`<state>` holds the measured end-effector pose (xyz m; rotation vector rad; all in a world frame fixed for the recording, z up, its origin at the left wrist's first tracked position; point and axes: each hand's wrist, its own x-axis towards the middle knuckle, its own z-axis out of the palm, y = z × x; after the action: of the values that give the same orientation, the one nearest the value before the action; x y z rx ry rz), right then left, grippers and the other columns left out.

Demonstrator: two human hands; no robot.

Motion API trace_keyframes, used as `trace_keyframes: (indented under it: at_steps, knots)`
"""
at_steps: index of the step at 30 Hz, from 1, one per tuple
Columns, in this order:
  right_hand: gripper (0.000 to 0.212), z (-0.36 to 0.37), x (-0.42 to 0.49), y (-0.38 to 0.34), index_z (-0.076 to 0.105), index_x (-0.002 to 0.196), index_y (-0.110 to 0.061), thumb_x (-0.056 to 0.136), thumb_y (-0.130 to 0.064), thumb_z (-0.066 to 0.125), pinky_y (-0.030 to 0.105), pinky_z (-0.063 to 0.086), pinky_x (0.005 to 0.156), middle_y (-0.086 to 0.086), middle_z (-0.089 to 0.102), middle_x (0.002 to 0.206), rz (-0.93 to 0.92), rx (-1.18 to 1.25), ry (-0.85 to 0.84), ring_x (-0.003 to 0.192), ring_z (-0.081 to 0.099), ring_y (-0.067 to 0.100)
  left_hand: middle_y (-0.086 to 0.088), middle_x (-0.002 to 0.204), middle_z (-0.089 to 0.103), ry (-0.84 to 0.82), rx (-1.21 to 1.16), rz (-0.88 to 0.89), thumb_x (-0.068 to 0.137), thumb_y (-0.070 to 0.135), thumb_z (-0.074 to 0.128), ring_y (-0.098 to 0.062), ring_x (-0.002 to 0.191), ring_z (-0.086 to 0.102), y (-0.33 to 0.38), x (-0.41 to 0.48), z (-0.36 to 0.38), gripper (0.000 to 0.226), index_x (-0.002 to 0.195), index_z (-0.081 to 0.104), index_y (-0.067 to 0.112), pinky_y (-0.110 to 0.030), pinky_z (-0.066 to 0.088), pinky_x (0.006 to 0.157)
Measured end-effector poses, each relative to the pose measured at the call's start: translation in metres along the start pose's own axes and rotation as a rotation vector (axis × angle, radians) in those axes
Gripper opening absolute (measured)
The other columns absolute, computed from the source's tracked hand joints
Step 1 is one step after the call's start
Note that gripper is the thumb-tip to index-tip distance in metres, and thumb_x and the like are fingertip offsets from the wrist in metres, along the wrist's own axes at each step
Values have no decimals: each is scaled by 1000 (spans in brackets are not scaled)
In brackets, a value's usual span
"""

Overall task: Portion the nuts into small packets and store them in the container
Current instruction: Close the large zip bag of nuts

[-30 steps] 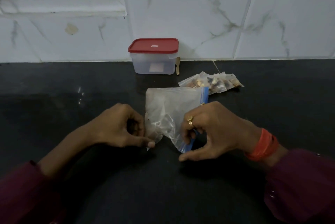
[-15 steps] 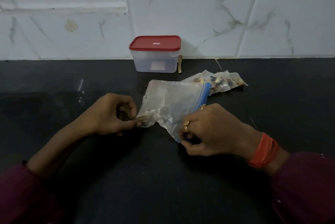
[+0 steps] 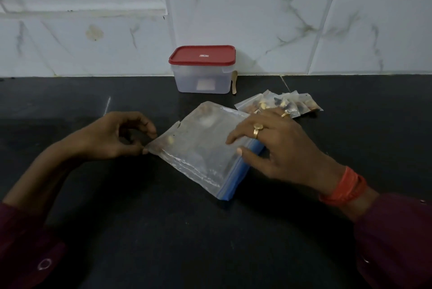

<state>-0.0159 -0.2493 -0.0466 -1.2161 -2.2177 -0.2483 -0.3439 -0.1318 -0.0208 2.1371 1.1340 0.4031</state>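
well, my left grip (image 3: 112,136) pinches the clear blue-zipped plastic bag (image 3: 198,150), right grip (image 3: 280,148) spread flat on it; a tug may spill stray nuts (image 3: 171,140).

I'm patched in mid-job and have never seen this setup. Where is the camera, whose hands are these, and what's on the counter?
There is no machine: a person works bare-handed, and the one camera sits on their head, looking forward and down. The left hand pinches a corner of a large clear zip bag; the right hand rests on it near its blue zip edge. On the dark counter behind it lie small filled packets, and a container with its red lid on stands by the wall.
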Motion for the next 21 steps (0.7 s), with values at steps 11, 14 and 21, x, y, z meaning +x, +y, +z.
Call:
trace_keyframes:
  at_steps: [11,14,21]
  knots:
    - [41,1,-9,31,47,135,-42,94,-50,51,26,45,72,-12,38,138,330,-159,-396,96,57,8,1,87,73,194,36,-33,78,8,81,-8,80,69,-7,25,21,28,99,67,21,-25,53,74]
    - [41,-3,-7,23,50,120,-43,87,-68,50,26,47,66,-17,49,116,277,-181,-394,86,56,5,6,97,68,436,112,-22,80,14,81,-6,80,64,-14,39,31,26,99,65,22,-18,46,66]
    - [39,13,-5,-11,57,88,-33,80,-70,61,25,40,62,-17,53,81,417,-97,-300,76,52,0,2,79,68,254,61,432,79,40,82,-18,64,63,16,17,44,24,93,69,25,-40,54,57]
